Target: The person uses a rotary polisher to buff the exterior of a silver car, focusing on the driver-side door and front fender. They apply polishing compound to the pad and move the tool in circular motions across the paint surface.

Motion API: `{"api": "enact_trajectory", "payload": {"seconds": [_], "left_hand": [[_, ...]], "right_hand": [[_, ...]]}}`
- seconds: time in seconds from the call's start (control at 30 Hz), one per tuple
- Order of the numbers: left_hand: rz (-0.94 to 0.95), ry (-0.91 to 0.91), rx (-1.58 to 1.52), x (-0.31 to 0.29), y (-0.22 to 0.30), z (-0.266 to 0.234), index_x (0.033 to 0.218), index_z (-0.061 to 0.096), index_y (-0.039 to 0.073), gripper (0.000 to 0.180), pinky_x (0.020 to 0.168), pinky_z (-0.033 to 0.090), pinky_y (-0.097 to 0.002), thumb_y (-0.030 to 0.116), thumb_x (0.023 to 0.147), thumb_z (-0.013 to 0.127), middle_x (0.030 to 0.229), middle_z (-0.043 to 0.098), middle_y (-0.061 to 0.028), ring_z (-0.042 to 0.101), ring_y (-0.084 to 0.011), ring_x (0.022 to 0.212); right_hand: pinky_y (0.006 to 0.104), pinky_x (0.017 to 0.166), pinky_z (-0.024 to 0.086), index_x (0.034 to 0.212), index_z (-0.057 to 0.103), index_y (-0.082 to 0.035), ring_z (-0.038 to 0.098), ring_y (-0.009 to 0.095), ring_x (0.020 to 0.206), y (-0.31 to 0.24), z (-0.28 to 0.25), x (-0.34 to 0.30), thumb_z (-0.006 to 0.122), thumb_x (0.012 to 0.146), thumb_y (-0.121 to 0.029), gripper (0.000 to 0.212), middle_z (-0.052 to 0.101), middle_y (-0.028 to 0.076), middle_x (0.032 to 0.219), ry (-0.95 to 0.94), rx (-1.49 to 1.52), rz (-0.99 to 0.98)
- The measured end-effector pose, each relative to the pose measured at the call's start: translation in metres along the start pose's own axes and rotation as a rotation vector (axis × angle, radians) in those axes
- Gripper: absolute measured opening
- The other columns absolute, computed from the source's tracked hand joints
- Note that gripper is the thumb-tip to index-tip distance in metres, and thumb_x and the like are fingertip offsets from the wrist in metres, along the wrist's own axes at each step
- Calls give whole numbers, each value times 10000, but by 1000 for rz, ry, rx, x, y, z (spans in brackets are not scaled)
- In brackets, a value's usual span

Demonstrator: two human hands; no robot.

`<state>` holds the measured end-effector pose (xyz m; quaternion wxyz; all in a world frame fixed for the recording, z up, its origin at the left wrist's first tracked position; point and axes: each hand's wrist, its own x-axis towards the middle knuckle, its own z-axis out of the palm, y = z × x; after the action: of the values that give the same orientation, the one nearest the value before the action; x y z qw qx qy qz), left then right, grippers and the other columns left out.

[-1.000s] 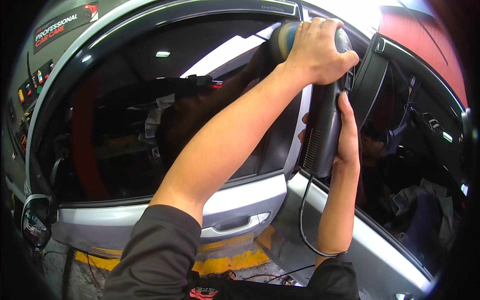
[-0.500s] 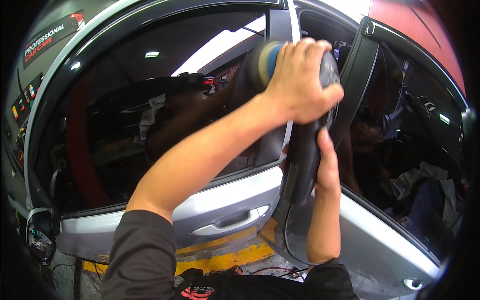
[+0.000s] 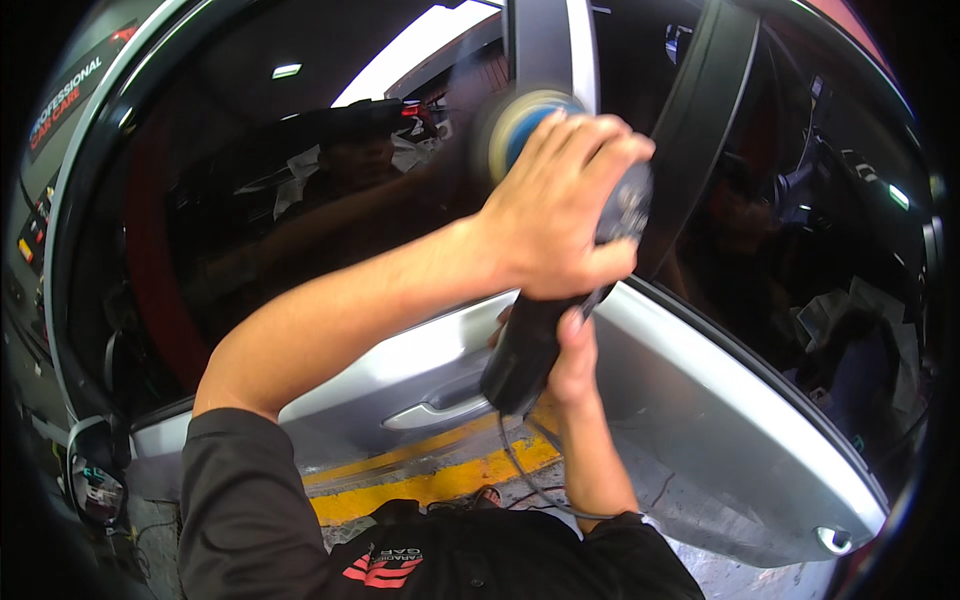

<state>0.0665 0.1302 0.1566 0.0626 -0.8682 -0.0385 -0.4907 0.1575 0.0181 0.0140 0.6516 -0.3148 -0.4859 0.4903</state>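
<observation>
I hold a black car polisher (image 3: 527, 350) with both hands against the side of a silver car. My left hand (image 3: 560, 205) is wrapped over its head, fingers curled round the top. Lower down, my right hand (image 3: 574, 362) grips the body, with the thumb along its side and the other fingers mostly hidden behind it. The round pad (image 3: 503, 140), pale with a blue backing, lies at the dark window glass (image 3: 330, 230) beside the black door pillar (image 3: 541, 45). Its rim looks blurred.
A grey power cord (image 3: 515, 455) hangs from the polisher past my right forearm. A second car door (image 3: 690, 400) stands ajar on the right. Below are a silver door handle (image 3: 440, 412) and a yellow floor stripe (image 3: 430, 483). A side mirror (image 3: 95, 470) sticks out at lower left.
Both hands and the polisher have moved down and to the left, the pad shifting left along the glass. The view has also shifted slightly. My grip looks the same.
</observation>
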Motion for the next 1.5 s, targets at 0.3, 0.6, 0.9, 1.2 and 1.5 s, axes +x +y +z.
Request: {"api": "enact_trajectory", "payload": {"seconds": [0.3, 0.6, 0.9, 1.2, 1.5], "left_hand": [[-144, -344, -111, -71, 46, -13, 1403, 554, 27, 800, 1208, 319, -603, 301, 682, 764, 1404, 519, -226, 501, -441, 1348], [-170, -277, -92, -85, 47, -41, 1420, 548, 20, 810, 1216, 310, -604, 349, 712, 764, 1439, 510, -224, 493, -430, 1373], [-54, 67, 67, -18, -6, -108, 1405, 555, 1, 771, 1157, 377, -522, 351, 741, 730, 1386, 562, -243, 541, -435, 1291], [-134, 297, 122, 73, -51, -106, 1362, 608, 27, 696, 1173, 368, -472, 405, 788, 719, 1317, 619, -224, 540, -406, 1298], [-157, 366, 100, 93, -68, -115, 1324, 646, 18, 714, 1141, 417, -471, 452, 762, 721, 1268, 650, -258, 579, -423, 1250]], "right_hand": [[409, 783, 638, 1316, 540, 81, 755, 302, 906, 79, 54, -71, 661, 923, -734, 913, 703, 201, 1064, 38, 349, -30], [402, 799, 625, 1332, 536, 68, 743, 297, 915, 76, 64, -76, 677, 919, -711, 893, 694, 198, 1075, 45, 210, 8], [380, 752, 626, 1290, 573, 54, 748, 256, 849, -9, 79, 12, 658, 918, -751, 891, 712, 158, 1032, -92, -40, -53], [393, 621, 654, 1315, 585, 38, 764, 331, 689, -105, 69, 90, 495, 1007, -749, 849, 734, 205, 939, -171, -31, 6], [380, 623, 650, 1223, 639, 57, 752, 292, 680, -126, 85, 103, 570, 1011, -693, 782, 735, 177, 903, -149, 39, 26]]}}
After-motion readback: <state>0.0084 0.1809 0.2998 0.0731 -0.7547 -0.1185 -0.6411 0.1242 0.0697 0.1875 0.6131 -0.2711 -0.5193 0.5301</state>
